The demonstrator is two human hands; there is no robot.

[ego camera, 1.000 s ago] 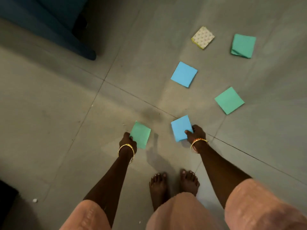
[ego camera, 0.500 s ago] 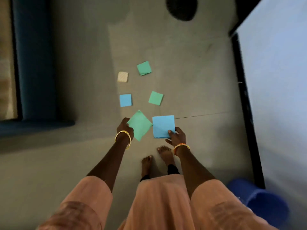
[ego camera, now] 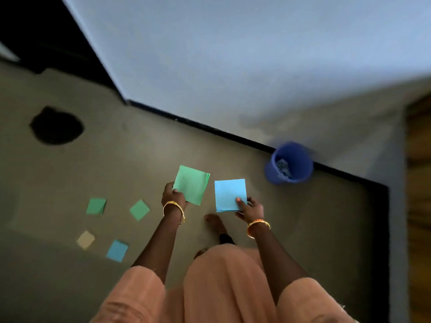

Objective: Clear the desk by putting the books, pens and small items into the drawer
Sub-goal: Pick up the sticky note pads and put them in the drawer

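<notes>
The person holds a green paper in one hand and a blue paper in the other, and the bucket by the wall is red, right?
Not quite: the head view shows the bucket is blue, not red. The left hand does hold the green paper, the right hand the blue paper.

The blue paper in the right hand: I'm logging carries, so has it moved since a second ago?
Yes. The blue paper has left the loose squares on the floor, carried toward the blue bucket.

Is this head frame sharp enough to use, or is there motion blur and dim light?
Head view: dim room light; the blue bucket and the floor pads at left are smeared by motion; the green pad in the left hand and the blue pad in the right hand stay fairly crisp; wall edges bow from wide-angle distortion.
</notes>
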